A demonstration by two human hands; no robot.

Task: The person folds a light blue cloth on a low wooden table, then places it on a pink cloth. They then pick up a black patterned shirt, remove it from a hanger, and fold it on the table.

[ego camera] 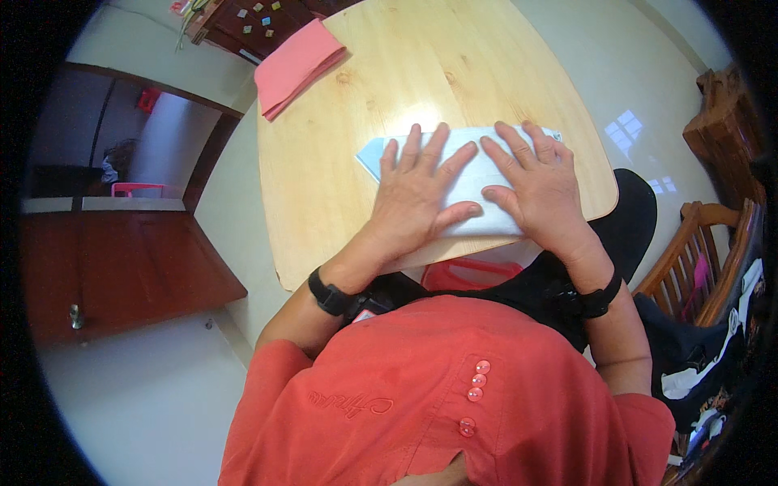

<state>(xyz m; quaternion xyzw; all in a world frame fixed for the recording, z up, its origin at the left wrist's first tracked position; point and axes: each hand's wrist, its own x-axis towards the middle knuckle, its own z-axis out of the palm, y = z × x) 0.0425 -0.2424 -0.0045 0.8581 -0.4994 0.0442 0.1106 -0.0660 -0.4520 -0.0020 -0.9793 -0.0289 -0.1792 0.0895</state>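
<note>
A folded white and light-blue cloth (471, 185) lies flat near the front edge of the wooden table (413, 67). Its pale-blue pointed corner sticks out at the left. My left hand (419, 188) rests palm down on the cloth's left part, fingers spread. On the right part lies my right hand (538, 176), also palm down with the fingers apart. Between the two hands the middle of the cloth shows; the areas beneath the palms are hidden. Both wrists wear black straps.
A folded pink cloth (298, 70) sits at the table's far left edge. Under the near edge is a red plastic stool or tub (471, 273). A wooden chair (699, 261) with clothes stands at the right. To the left is a dark red door (127, 273).
</note>
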